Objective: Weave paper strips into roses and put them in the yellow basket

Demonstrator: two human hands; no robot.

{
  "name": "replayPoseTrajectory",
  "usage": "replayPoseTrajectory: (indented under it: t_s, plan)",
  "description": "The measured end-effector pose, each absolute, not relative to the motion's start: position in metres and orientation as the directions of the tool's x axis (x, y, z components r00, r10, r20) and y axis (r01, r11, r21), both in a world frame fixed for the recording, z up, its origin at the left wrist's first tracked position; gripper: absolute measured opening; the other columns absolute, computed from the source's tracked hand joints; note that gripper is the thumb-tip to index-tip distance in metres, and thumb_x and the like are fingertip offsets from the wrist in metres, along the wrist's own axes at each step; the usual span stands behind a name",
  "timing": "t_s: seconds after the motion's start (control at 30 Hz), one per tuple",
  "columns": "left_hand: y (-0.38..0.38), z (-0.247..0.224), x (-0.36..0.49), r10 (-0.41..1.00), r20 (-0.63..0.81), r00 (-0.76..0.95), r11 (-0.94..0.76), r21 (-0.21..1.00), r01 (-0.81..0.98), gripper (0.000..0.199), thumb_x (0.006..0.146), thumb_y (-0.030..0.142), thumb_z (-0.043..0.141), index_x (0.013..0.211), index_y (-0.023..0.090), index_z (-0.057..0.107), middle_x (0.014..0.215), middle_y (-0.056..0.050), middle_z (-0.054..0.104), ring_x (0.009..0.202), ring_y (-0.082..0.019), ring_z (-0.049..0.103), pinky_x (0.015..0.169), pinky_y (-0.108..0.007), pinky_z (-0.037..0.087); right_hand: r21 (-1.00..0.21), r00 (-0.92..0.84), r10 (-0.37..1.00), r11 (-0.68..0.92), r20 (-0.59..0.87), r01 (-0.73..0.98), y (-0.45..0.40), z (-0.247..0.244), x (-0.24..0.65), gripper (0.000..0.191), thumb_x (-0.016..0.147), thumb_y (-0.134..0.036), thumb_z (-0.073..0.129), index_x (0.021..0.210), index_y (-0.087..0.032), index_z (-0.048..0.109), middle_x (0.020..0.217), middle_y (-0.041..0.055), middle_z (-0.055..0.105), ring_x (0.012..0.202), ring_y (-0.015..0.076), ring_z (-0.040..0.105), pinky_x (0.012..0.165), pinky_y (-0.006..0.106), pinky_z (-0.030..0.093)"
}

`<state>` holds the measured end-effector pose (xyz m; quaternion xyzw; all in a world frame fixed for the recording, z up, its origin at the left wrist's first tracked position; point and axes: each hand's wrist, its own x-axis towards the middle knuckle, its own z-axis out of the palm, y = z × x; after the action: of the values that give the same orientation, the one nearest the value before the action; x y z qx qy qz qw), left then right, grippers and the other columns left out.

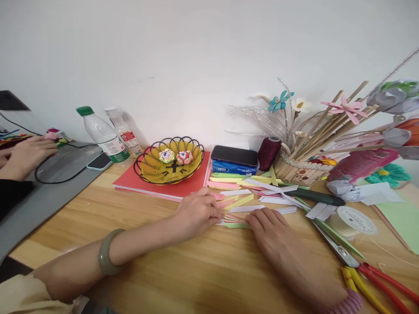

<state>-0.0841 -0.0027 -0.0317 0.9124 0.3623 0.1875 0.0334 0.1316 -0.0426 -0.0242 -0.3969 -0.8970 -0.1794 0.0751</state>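
My left hand (198,214), with a ring on one finger, is closed at the left end of a small bundle of folded paper strips (236,219). At the bundle's right end lies my right hand (273,231), its fingers together and bent over the strip ends. Pink, white and green edges show between the two hands. Behind them, loose yellow, white and pink strips (244,200) are spread on the wooden table (196,270). My fingertips are partly hidden, and the grip is clearest at the strip ends.
A yellow basket (153,172) with two paper flowers rests on a red sheet (131,183). Bottles (108,139) stand behind left. At right are scissors (347,255), a thread spool (355,220) and a stick-filled holder (299,168). Another person's hands (31,155) are far left.
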Motion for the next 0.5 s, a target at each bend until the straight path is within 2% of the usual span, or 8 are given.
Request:
replayPoseTrajectory:
  t_s: [0.17, 0.27, 0.37, 0.43, 0.5]
  plan:
    - [-0.002, -0.029, -0.080, 0.671, 0.325, 0.667, -0.738, 0.200, 0.645, 0.023, 0.083, 0.028, 0.049, 0.073, 0.024, 0.069, 0.074, -0.001, 0.065, 0.082, -0.015, 0.050, 0.067, -0.025, 0.041, 0.275, -0.668, 0.692, 0.610, 0.273, 0.743, -0.043, -0.022, 0.130, 0.021, 0.075, 0.000, 0.040, 0.082, -0.015, 0.053, 0.079, 0.0077, 0.058, 0.075, 0.0218, 0.054, 0.073, 0.038, 0.046]
    - [0.000, -0.020, -0.079, 0.684, 0.343, 0.644, -0.721, 0.182, 0.669, 0.022, 0.084, 0.025, 0.047, 0.083, 0.025, 0.068, 0.080, -0.001, 0.066, 0.080, -0.014, 0.050, 0.067, -0.026, 0.042, 0.288, -0.670, 0.691, 0.606, 0.269, 0.741, -0.043, -0.022, 0.129, 0.021, 0.075, 0.000, 0.040, 0.082, -0.015, 0.054, 0.080, 0.0083, 0.058, 0.075, 0.0220, 0.054, 0.074, 0.038, 0.046]
    - [-0.003, -0.012, -0.070, 0.662, 0.386, 0.643, -0.738, 0.183, 0.650, 0.023, 0.084, 0.029, 0.046, 0.094, 0.022, 0.065, 0.090, -0.002, 0.065, 0.087, -0.016, 0.050, 0.073, -0.027, 0.043, 0.283, -0.670, 0.690, 0.608, 0.274, 0.742, -0.043, -0.024, 0.129, 0.021, 0.076, -0.001, 0.039, 0.083, -0.015, 0.054, 0.080, 0.0085, 0.058, 0.075, 0.0220, 0.053, 0.075, 0.038, 0.045]
    - [-0.006, -0.011, -0.060, 0.612, 0.361, 0.704, -0.783, 0.149, 0.604, 0.026, 0.079, 0.037, 0.053, 0.091, 0.018, 0.064, 0.092, -0.004, 0.065, 0.091, -0.018, 0.049, 0.078, -0.029, 0.044, 0.255, -0.657, 0.696, 0.606, 0.290, 0.754, -0.042, -0.026, 0.129, 0.020, 0.077, -0.002, 0.039, 0.081, -0.015, 0.053, 0.078, 0.0079, 0.057, 0.073, 0.0216, 0.053, 0.071, 0.037, 0.045]
    - [-0.010, -0.013, -0.048, 0.605, 0.283, 0.744, -0.789, 0.091, 0.607, 0.024, 0.078, 0.035, 0.054, 0.088, 0.015, 0.063, 0.085, -0.005, 0.065, 0.086, -0.019, 0.050, 0.073, -0.030, 0.045, 0.236, -0.646, 0.697, 0.602, 0.312, 0.763, -0.041, -0.028, 0.129, 0.019, 0.077, -0.002, 0.039, 0.080, -0.014, 0.053, 0.076, 0.0074, 0.056, 0.072, 0.0210, 0.053, 0.067, 0.036, 0.046]
